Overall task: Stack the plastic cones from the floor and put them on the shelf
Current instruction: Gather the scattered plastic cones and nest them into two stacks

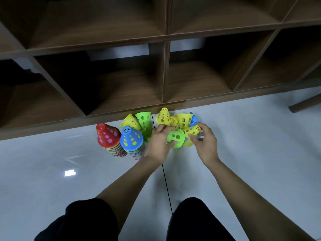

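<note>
**Nesting two cones by the bottom shelf**

My left hand (159, 142) curls round a green cone (175, 137), thumb under its flared rim, and tips it on its side so the open mouth faces my right. My right hand (207, 145) pinches a yellow cone (190, 136) between thumb and fingertips, just beside the green one and touching it. I judge I hold them mouth to tip like this so one can slide into the other.

The cones are thin moulded plastic, bright and smooth, with stubby tapering walls, punched square holes and a small flat top. That taper is what lets them nest tightly.

At twelve o'clock from my hands the remaining loose cones (185, 119) lie tumbled against the base of the shelf (163, 75), mostly yellow, with one blue at one o'clock and a green one standing mouth-up at eleven. At nine o'clock two finished piles stand upright on their rims, a red-topped stack (108, 138) and a blue-topped stack (132, 138), close together and out of my way.

The shelf is dark wood-grain board in square compartments. The floor (52, 162) is pale, glossy and reflective, so the cones would probably skid on it.
</note>
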